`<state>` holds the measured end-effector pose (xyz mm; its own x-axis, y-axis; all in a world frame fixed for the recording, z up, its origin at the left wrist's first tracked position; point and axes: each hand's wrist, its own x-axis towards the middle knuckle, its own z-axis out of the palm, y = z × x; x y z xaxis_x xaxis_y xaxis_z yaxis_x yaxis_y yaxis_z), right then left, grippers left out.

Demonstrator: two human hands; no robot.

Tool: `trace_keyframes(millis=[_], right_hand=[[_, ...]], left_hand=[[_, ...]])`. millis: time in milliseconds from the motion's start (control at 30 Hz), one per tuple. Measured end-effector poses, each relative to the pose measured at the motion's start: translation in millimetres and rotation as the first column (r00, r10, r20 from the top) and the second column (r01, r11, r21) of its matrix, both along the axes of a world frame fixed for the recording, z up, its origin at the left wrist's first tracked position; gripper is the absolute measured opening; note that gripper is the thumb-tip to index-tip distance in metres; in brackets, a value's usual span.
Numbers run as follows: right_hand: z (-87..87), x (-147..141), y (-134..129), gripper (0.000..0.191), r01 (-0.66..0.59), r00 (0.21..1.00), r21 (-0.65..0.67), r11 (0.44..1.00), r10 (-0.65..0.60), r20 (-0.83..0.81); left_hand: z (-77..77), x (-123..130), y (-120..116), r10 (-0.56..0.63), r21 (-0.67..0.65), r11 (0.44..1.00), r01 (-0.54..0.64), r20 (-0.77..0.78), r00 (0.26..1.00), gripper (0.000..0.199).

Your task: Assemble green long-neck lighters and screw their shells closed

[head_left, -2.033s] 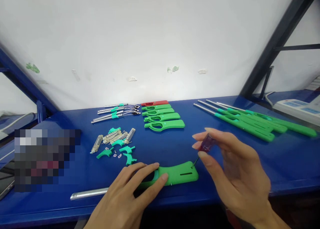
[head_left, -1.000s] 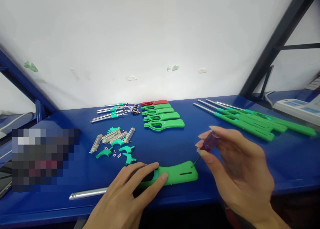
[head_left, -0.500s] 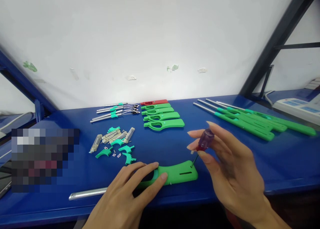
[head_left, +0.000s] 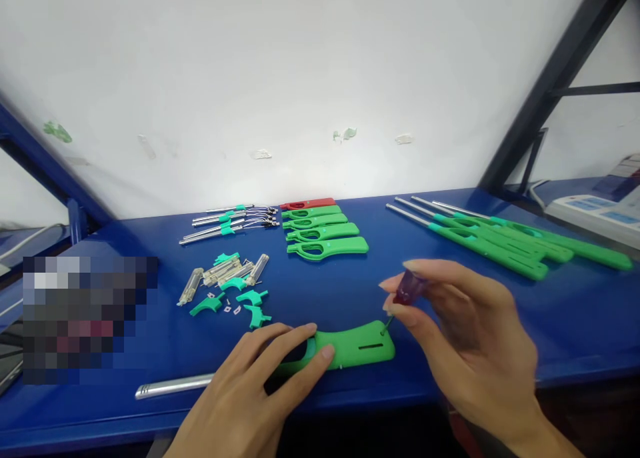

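Observation:
A green gas lighter (head_left: 350, 348) with a long metal tube lies across the front of the blue table, tube end to the left. My left hand (head_left: 260, 378) presses down over its trigger opening, fingers and thumb gripping the body. Between the fingertips and thumb of my right hand (head_left: 475, 338) is the dark purple handle of a small screwdriver (head_left: 409, 287). Its shaft slants down, and the tip is at the hole near the lighter's right end. The lighter's middle is partly hidden under my left hand.
Behind are several green handle shells (head_left: 335, 246) and one red shell (head_left: 320, 204). Metal tubes with wires (head_left: 213, 231), clear fuel tanks (head_left: 191, 286) and teal triggers (head_left: 253, 298) lie to the left. Several lighters (head_left: 490, 248) lie at the right, near a white device (head_left: 595, 211).
My right hand's fingers have shifted around the screwdriver handle, which now leans slightly differently and sits a little lower. My left hand keeps its place on the lighter.

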<state>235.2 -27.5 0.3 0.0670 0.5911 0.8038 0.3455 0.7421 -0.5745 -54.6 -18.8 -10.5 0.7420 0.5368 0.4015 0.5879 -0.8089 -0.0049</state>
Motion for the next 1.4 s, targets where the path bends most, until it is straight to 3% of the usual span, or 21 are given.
trace_keyframes(millis=[167,433,600,700,833,1000,1200,1300,1400], right_hand=[[-0.7,1.8,-0.1,0.061,-0.020,0.999,-0.097,0.995,0.023,0.036],[3.0,-2.1,4.0,0.063,-0.047,0.997,0.016,0.999,0.048,-0.063],[-0.4,-1.0,0.6,0.063,-0.014,0.998,-0.016,1.000,0.013,-0.060],[-2.2,1.0,-1.3,0.066,-0.069,0.997,-0.082,0.994,0.071,0.026],[-1.5,2.6,-0.7,0.066,-0.094,0.990,-0.014,0.995,0.095,0.104],[0.1,0.8,0.8,0.064,-0.118,0.993,-0.014,0.993,0.118,-0.001],[0.5,-0.4,0.8,0.065,-0.133,0.991,-0.013,0.991,0.133,0.013],[1.1,-0.6,1.5,0.065,-0.135,0.990,-0.010,0.991,0.135,0.026],[1.3,-0.7,2.4,0.064,-0.140,0.990,-0.014,0.990,0.140,0.026]], left_hand=[[0.2,0.8,-0.9,0.001,-0.006,1.000,-0.001,0.015,1.000,0.093],[-0.8,0.7,-0.8,0.000,0.001,1.000,0.000,0.020,1.000,0.095],[-0.3,1.2,-0.9,-0.001,-0.009,1.000,0.002,0.008,1.000,0.092],[-0.1,1.0,-1.2,0.004,-0.013,1.000,-0.003,0.005,1.000,0.091],[-0.7,-0.5,-0.2,-0.007,-0.003,1.000,0.007,0.005,1.000,0.090],[-0.8,-0.8,1.5,-0.032,0.009,0.999,0.031,0.018,0.999,0.085],[0.2,-12.1,-3.0,0.048,0.098,0.994,-0.058,0.098,0.994,0.050],[-3.2,-24.8,-4.5,0.091,0.155,0.981,-0.115,0.151,0.984,0.048],[-7.0,-32.4,-4.5,0.114,0.129,0.982,-0.136,0.163,0.980,0.041]])
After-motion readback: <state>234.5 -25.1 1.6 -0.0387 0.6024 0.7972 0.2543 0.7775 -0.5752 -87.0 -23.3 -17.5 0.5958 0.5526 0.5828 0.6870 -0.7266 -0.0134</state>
